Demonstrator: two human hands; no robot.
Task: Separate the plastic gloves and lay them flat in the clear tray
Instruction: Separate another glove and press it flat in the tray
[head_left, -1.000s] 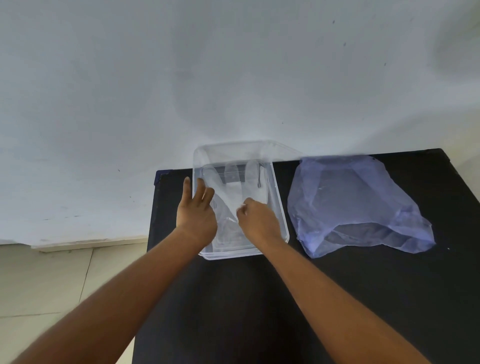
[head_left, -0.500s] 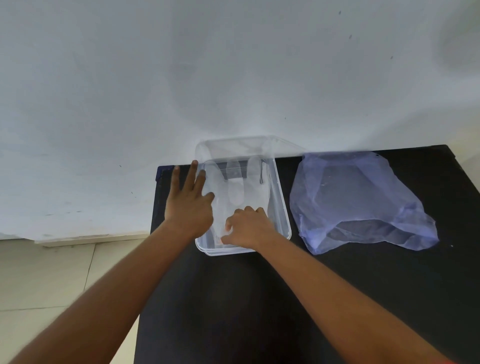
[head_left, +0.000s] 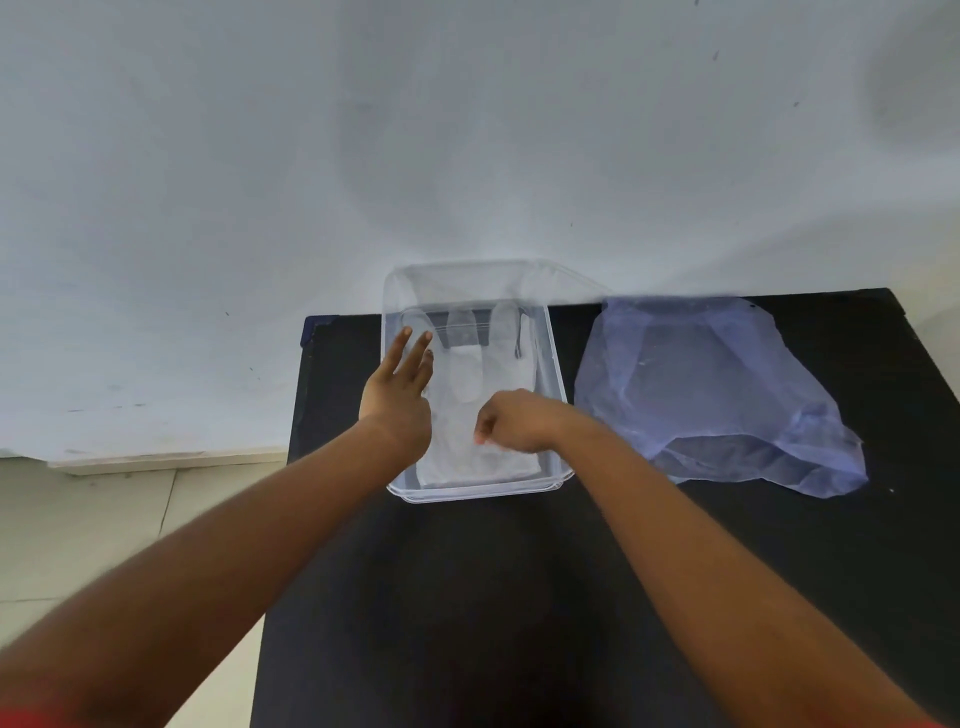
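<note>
A clear rectangular tray (head_left: 555, 364) stands at the back of the black table (head_left: 467, 597). Inside it lies a thin translucent plastic glove (head_left: 478, 374), spread flat with its fingers pointing away from me. My left hand (head_left: 397, 397) rests over the tray's left side with its fingers stretched out and apart, touching the glove's left edge. My right hand (head_left: 511, 421) hovers over the glove's cuff end with fingers curled in; whether it pinches any plastic is unclear.
A crumpled bluish clear plastic bag (head_left: 722, 395) lies on the table right of the tray. A white wall (head_left: 467, 130) rises just behind the table. Pale floor tiles (head_left: 104, 519) show left of the table edge.
My right hand slid toward me along the glove, from its palm to the cuff end. My left hand shifted to the tray's left side and stretched its fingers forward.
</note>
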